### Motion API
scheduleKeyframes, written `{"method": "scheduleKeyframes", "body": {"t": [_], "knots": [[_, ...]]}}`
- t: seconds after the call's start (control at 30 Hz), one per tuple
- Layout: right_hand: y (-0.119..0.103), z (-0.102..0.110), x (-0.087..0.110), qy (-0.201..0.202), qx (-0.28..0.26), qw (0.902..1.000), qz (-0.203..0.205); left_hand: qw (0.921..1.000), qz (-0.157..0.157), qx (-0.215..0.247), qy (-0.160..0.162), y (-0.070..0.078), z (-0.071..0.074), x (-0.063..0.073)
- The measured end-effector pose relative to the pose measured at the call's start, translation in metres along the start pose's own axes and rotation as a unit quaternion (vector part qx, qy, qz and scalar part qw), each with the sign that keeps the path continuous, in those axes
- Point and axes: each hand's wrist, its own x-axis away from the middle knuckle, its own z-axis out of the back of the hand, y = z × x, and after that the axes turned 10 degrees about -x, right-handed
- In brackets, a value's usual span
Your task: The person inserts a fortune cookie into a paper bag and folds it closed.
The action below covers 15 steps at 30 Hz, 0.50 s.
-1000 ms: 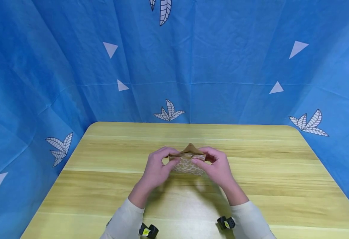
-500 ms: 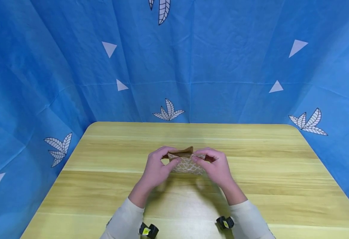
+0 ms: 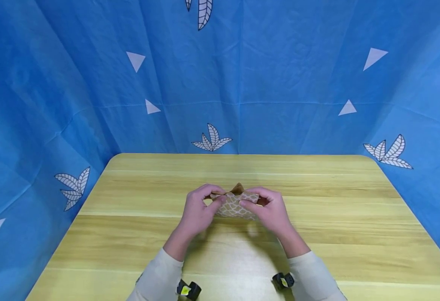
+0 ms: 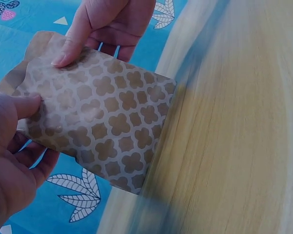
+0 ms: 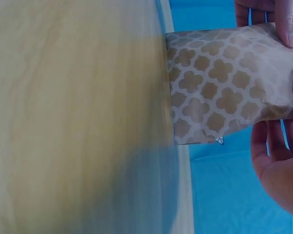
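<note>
Bag of brown paper (image 3: pixel 235 209), rectangular and printed with a white quatrefoil lattice, is held mouth-up near the middle of the pale yellow wood-grain counter (image 3: pixel 355 234). The person's left hand (image 3: pixel 198 210) has one side of the mouth and the right hand (image 3: pixel 274 210) the other: each grip is closed on the bag, thumb on the patterned face, fingers behind. Between them a plain brown peak of paper (image 3: pixel 238 189) rises above the patterned edge. The wrist views show the lower edge down by the counter; whether it touches I cannot tell, nor whether anything lies inside.

The work in hand looks to be at the mouth, perhaps parting or shaping its layers. To do it well, I would keep the thumbs level and the pull even, so the rim does not skew or crease to one side. Thin paper should bend readily and may tear at the corners if tugged hard, so light pressure seems best. Steadying the lower edge against the counter would help keep the bag from swinging.
</note>
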Motion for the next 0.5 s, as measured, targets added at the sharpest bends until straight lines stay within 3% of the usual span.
{"method": "scheduleKeyframes", "body": {"t": [0.27, 0.5], "knots": [[0.0032, -0.0021, 0.0003, 0.014, 0.022, 0.9995, 0.019, 0.9987, 0.028, 0.021, -0.038, -0.0029, -0.0016, 0.0027], [0.0034, -0.0021, 0.0009, 0.013, -0.006, 0.9999, 0.0, 0.9993, 0.019, 0.015, -0.028, -0.0028, -0.0036, 0.003]]}}
